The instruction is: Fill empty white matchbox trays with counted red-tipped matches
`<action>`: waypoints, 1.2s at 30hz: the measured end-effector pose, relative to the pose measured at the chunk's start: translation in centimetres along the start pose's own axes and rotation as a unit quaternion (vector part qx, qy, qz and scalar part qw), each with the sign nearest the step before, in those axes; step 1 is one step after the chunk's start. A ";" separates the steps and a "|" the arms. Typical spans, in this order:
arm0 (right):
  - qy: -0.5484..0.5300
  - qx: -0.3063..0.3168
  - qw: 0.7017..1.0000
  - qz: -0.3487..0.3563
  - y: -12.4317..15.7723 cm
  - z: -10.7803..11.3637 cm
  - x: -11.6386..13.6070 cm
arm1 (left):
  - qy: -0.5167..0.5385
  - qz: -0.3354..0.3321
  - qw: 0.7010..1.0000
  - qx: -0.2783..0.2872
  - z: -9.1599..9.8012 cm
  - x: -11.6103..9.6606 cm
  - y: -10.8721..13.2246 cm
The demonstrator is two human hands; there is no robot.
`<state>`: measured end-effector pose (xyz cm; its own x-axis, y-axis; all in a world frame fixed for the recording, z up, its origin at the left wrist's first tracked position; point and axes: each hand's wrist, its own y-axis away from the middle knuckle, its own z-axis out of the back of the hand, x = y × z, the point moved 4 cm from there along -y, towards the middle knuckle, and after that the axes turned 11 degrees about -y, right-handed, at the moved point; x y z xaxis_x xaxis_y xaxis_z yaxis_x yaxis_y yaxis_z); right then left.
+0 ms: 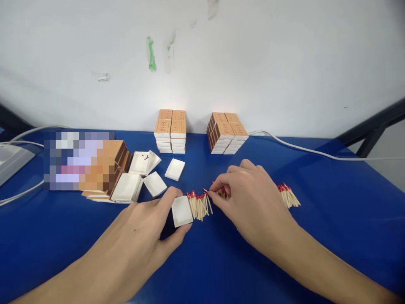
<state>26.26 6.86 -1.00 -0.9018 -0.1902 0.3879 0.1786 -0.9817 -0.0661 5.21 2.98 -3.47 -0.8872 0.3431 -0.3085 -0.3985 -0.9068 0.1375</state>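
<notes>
My left hand (148, 230) grips a small white matchbox tray (181, 211) between thumb and fingers on the blue table. Just right of the tray lies a row of red-tipped matches (199, 204). My right hand (249, 202) rests over the matches, its thumb and forefinger pinched on a match or two at the row's right end. More matches (288, 195) stick out from behind my right hand on its right side.
Several empty white trays (148, 175) lie left of centre by a blurred pile of brown boxes (120, 158). Two stacks of matchboxes (171, 131) (226, 133) stand against the white wall. A white cable (303, 148) runs along the table's back right.
</notes>
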 end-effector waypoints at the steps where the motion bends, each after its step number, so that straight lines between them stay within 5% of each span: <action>1: 0.004 0.008 1.000 -0.001 -0.1 0.0 0.2 | -0.001 0.000 1.000 -0.001 0.0 0.0 0.0; 12: -0.203 0.068 0.976 -0.043 0.6 1.2 -1.0 | 0.023 -0.005 1.000 0.011 0.2 0.2 0.1; 17: -0.214 0.026 0.974 -0.068 0.4 2.8 -2.8 | 0.028 -0.010 0.999 0.015 0.2 0.0 -0.2; 27: -0.091 -0.130 0.985 0.072 2.6 0.5 -2.2 | 0.042 -0.008 0.999 0.008 0.3 -0.1 -0.1; 36: -0.005 -0.151 0.982 0.115 3.4 -0.7 -1.3 | 0.040 -0.003 0.999 0.004 0.3 0.0 -0.4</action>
<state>27.80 3.82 -2.35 -0.8478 -0.4077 0.3391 0.2500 -0.8712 -0.4226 5.33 3.41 -3.19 -0.8633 0.3284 -0.3833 -0.4065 -0.9025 0.1421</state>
